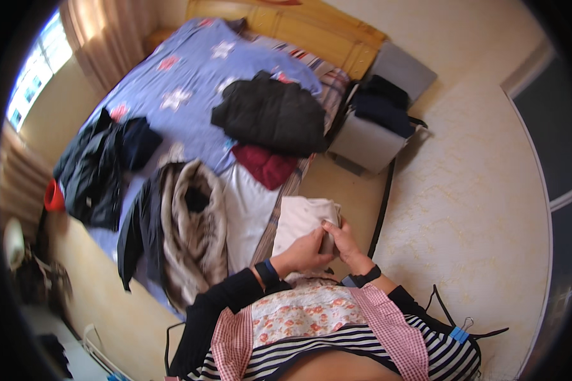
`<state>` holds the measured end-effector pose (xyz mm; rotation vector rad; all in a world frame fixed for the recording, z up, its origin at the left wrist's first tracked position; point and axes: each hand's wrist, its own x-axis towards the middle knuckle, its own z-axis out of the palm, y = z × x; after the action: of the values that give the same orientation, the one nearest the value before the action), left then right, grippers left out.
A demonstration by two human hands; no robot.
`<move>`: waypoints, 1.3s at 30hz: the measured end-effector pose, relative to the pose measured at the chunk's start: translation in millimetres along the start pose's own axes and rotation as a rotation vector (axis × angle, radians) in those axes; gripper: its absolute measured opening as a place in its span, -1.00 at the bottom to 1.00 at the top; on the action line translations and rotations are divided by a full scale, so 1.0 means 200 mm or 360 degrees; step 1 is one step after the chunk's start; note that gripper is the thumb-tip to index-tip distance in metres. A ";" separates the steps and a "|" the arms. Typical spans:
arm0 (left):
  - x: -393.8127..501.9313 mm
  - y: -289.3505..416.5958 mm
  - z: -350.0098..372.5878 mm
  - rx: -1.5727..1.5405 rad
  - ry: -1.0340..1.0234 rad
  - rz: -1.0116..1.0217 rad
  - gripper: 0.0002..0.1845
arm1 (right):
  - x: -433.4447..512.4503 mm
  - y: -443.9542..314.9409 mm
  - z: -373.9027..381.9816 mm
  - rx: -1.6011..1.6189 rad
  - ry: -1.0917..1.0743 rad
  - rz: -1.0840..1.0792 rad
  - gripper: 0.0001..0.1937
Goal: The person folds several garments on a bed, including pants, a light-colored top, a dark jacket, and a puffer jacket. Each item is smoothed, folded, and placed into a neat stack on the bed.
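Note:
A folded white garment is held up in front of my waist, its layers stacked at the right edge. My left hand grips its lower part, with the fingers partly hidden. My right hand clasps the right edge, thumb on top and close to the left fingers. Just beyond the garment, a dark red cloth lies on the bed, partly under a bundled black padded jacket. To the left, a beige fleece-lined coat with a dark outer side is spread at the bed's edge.
The bed has a blue flowered cover and a wooden headboard. Another dark jacket lies at the far left. Dark folded clothes rest on an open grey storage box beside the bed. A red container shows near the curtain.

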<state>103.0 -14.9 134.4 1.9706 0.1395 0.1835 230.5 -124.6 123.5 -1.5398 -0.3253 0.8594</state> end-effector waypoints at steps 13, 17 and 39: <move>0.67 -0.50 -0.08 0.0293 0.0317 -0.0752 -0.57 | 0.34 -0.35 -1.29 -0.0281 0.0560 -0.0212 -0.44; 0.56 -0.74 0.07 0.0609 0.0066 -0.1141 -0.43 | 0.53 -0.54 -1.78 -0.0882 0.0724 -0.0278 -0.45; 1.89 -1.37 0.37 0.0381 -0.0217 -0.1312 -0.47 | 2.45 -1.59 -2.61 0.0177 0.0566 -0.0465 -0.43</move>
<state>484.3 95.2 -121.4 1.9900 0.8918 -0.5228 1004.8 -127.2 232.4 -1.4643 -0.2302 0.3602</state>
